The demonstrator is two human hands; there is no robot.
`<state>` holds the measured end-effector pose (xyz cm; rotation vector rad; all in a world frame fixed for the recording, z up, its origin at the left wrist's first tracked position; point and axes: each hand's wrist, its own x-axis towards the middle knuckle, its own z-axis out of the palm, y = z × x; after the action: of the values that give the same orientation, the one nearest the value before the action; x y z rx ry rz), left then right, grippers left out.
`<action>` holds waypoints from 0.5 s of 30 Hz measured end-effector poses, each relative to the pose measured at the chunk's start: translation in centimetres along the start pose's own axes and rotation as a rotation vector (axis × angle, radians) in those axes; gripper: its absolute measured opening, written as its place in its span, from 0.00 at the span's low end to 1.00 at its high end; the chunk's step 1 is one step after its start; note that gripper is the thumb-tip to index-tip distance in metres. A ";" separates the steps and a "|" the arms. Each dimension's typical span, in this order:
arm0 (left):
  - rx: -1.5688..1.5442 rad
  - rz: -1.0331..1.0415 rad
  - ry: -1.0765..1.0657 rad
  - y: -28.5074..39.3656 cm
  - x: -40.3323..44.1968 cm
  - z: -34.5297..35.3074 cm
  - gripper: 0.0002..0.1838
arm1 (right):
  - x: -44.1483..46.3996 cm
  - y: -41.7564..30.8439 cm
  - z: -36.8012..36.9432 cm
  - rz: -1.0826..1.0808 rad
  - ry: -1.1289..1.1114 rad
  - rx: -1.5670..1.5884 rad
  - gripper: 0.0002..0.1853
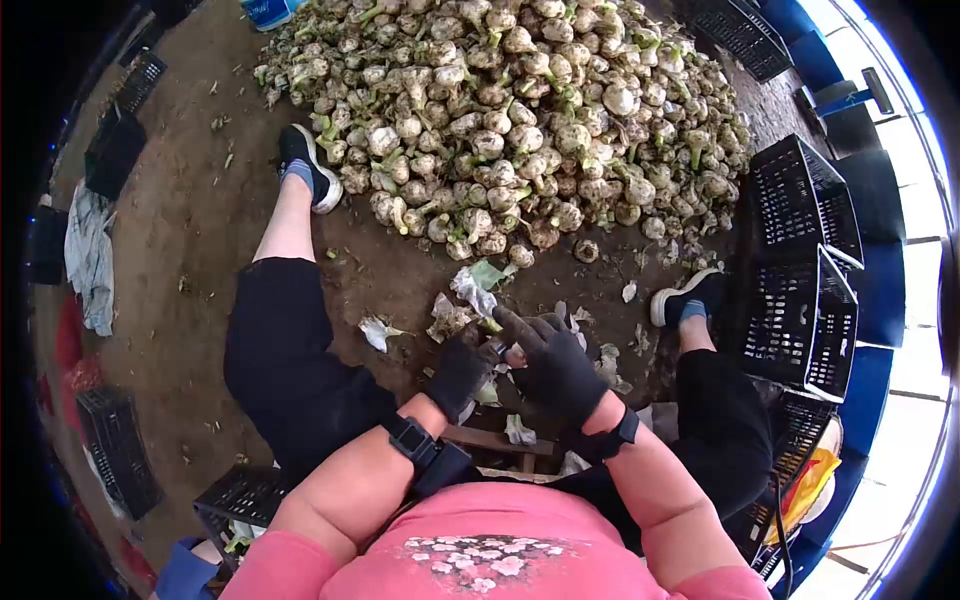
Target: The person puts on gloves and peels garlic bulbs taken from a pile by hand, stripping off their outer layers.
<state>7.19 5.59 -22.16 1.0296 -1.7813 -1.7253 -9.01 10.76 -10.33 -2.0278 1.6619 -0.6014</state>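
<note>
My left hand [460, 375], in a dark glove, is closed, its fingers hidden behind the curled hand. Close against it, my gloved right hand [562, 368] is bent with its index finger stretched forward. Between the hands shows a small pale pinkish piece [515, 357] with a bit of shiny metal beside it; the rest is covered by my fingers. A whitish-green strip of peel [474, 290] is at my right fingertip; whether it is held I cannot tell. Just ahead lies a big heap of soil-stained pale bulbs [520, 130] with short green stems.
Loose peelings [378, 333] litter the dirt floor between my feet. Black plastic crates [800, 310] stand on the right, and another black crate [118, 450] is at the left. A blue-and-white bucket [266, 12] sits behind the heap. A wooden bar [495, 440] is below my hands.
</note>
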 end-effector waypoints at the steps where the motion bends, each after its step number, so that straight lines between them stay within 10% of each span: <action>1: 0.082 0.115 0.023 -0.6 -0.1 -0.1 0.15 | -0.3 -0.5 0.5 0.052 0.021 0.026 0.39; 4: -0.144 0.133 -0.044 1.5 -0.6 -0.6 0.14 | -1.2 -2.8 0.9 0.211 0.088 0.188 0.38; 6: -0.580 -0.229 -0.193 3.7 -1.2 -1.4 0.17 | -2.2 -3.0 1.5 0.271 0.229 0.388 0.38; 15: -0.786 -0.375 -0.366 8.4 -3.2 -1.1 0.16 | -4.5 -4.0 -0.1 0.149 0.255 0.007 0.37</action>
<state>8.30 6.84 -13.28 0.7418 -0.9105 -2.6612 -6.73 15.86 -8.07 -1.8635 1.9327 -0.8389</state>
